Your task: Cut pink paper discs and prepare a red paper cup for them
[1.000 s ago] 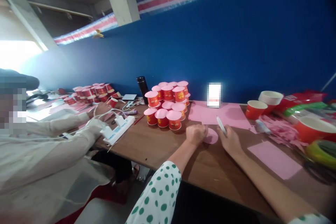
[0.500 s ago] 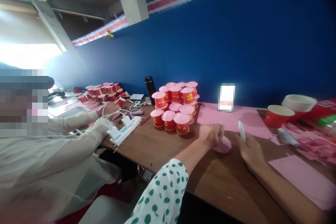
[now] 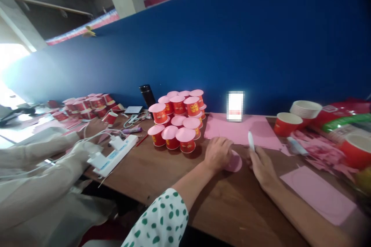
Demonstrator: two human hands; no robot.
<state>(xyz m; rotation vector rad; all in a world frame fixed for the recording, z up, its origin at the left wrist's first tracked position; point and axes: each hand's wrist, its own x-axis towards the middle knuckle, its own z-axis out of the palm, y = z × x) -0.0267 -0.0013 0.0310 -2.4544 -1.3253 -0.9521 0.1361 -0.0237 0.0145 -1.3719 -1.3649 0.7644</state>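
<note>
My left hand (image 3: 218,154), coming out of a white sleeve with green dots, bends its fingers over a round pink paper disc (image 3: 235,162) and holds it on the brown table (image 3: 226,204). Part of the disc is hidden under the fingers. To the right of it, my right hand (image 3: 263,170) grips a slim white pen-like tool (image 3: 251,141) that points up; its exact kind is unclear. Left of my hands stand stacked red paper cups (image 3: 185,146) with pink paper discs on them. A pink paper sheet (image 3: 319,197) with a curved outline lies right of my right forearm.
Pink sheets (image 3: 240,131) and a bright blurred screen (image 3: 235,106) are by the blue wall (image 3: 232,46). Open red cups (image 3: 288,125) and pink scraps (image 3: 319,148) crowd the right. Leftward are a power strip (image 3: 117,156), a black bottle (image 3: 147,94) and a co-worker's arms (image 3: 58,173).
The view has turned to the right, so everything sits further left. My left hand's fingers have loosened from a tight fist and stretch further over the disc. My right hand keeps the white tool.
</note>
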